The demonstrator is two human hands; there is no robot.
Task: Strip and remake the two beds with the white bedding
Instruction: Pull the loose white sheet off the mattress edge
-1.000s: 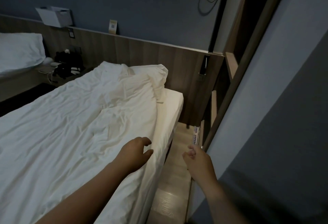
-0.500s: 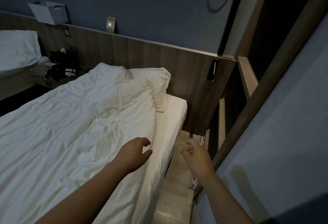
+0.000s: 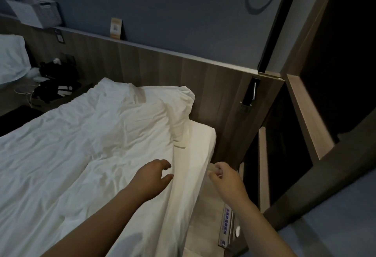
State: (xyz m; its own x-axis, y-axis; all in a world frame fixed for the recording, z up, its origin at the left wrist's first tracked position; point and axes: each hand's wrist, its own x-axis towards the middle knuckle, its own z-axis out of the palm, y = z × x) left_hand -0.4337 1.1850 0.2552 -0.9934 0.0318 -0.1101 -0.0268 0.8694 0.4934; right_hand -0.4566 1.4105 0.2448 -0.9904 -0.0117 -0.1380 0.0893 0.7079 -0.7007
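Note:
A rumpled white duvet [image 3: 81,145] covers the near bed, and a white pillow [image 3: 175,104] lies at its head against the wooden headboard. The sheeted mattress [image 3: 201,145] shows bare along the right side. My left hand [image 3: 151,177] hovers over the duvet's right edge, fingers curled and apart, holding nothing. My right hand [image 3: 225,179] is beside the mattress's right side, over the gap, fingers loosely bent and empty. The second bed's white pillow [image 3: 10,59] shows at the far left.
A nightstand [image 3: 50,92] with black items and cables stands between the beds. A wooden headboard [image 3: 162,73] runs along the wall. Wooden shelving [image 3: 301,118] and a grey wall close in on the right, leaving a narrow floor strip [image 3: 203,216] with a printed box [image 3: 225,226].
I have moved closer to the head of the bed. Both hands have come forward, and the right hand has moved in beside the mattress edge.

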